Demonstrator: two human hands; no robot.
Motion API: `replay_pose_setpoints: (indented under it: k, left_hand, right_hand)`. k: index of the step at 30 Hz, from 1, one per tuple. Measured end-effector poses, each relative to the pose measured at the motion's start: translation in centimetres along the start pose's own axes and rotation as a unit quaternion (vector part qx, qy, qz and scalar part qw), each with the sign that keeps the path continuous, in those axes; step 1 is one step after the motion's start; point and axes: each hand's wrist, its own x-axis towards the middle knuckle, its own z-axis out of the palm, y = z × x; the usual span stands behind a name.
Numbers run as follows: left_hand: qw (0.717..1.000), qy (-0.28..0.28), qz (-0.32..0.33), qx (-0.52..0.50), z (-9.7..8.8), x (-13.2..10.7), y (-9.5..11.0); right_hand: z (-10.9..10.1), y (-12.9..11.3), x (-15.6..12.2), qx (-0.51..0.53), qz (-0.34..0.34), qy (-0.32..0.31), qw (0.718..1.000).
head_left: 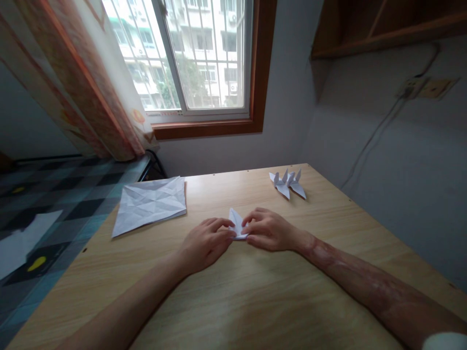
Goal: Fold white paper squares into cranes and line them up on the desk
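Observation:
A small piece of folded white paper (236, 221) lies on the table in front of me, its pointed tip facing away. My left hand (210, 241) grips its left edge with fingers and thumb pressed together. On the opposite edge, my right hand (272, 229) pinches the paper between thumb and fingers. Parts of the folds are hidden under my fingertips. Beyond my right hand stand folded paper cranes (288, 183), close together with their wings out. Creased white paper sheets (155, 200) lie in a stack to the far left.
The wooden table (226, 296) has its far edge near the wall below a barred window (211, 53). At left, a bed with a checked cover (83, 189) holds more white paper (31, 238). A cable hangs from the wall socket (412, 90) at right.

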Motion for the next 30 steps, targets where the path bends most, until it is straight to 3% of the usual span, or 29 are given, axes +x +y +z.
replay_pose_setpoints:
  k: [5,8,13,22,30]
  left_hand:
    - [0.994,-0.067,0.088,0.007,-0.1,0.2,0.4]
    - [0.992,-0.061,0.106,0.008,0.0,0.3,0.5]
    - [0.999,-0.019,0.04,-0.025,0.3,0.2,0.4]
    - [0.996,0.024,-0.073,-0.037,0.7,0.0,0.8]
    - [0.994,0.046,-0.097,-0.037,1.1,-0.1,0.9]
  right_hand:
    - [0.2,0.1,0.1,0.02,-0.001,0.008,1.0]
    - [0.4,0.6,0.1,-0.014,0.004,0.013,1.0]
    - [0.6,0.9,0.0,-0.063,0.029,0.011,0.997]
    - [0.7,0.3,0.1,-0.144,-0.001,0.0,0.99]
    - [0.3,-0.6,0.3,-0.208,-0.057,-0.007,0.976]
